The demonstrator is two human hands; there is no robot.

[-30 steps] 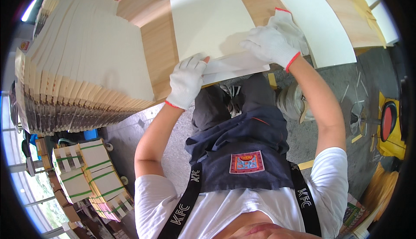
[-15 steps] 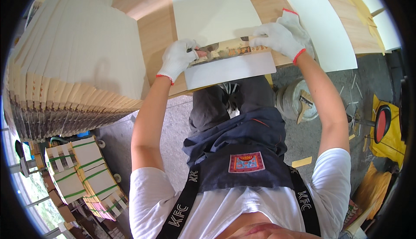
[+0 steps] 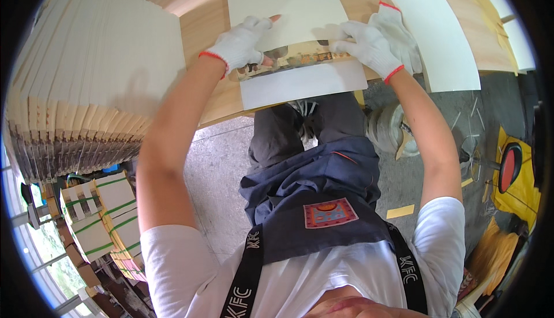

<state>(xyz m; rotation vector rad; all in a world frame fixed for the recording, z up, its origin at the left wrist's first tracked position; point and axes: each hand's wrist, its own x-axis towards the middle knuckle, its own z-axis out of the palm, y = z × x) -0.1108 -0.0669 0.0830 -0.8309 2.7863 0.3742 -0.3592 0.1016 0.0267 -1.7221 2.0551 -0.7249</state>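
Note:
A large white sheet (image 3: 283,9) lies on the wooden table in front of me. Along its near end runs a printed strip (image 3: 306,57) in tan and black, with a plain white band (image 3: 306,87) at the table's edge. My left hand (image 3: 236,44), in a white glove with bare thumb and index fingertips, is open. Its thumb is by the strip's left end and its index finger stretches over the sheet. My right hand (image 3: 369,47), also gloved, lies with fingers spread at the strip's right end. Beside it rests a spare white glove (image 3: 398,32) with a red edge.
A tall fanned stack of printed-edge sheets (image 3: 92,58) fills the left. White sheets (image 3: 435,35) lie at the right. Below stand a round tub (image 3: 388,130) with a brush (image 3: 407,144) and, at lower left, green-strapped bundles (image 3: 104,214). A yellow sack (image 3: 516,185) lies at right.
My left hand has moved up and away from the strip's left end, its index finger now extended over the sheet. My right hand has shifted slightly, still at the right end.

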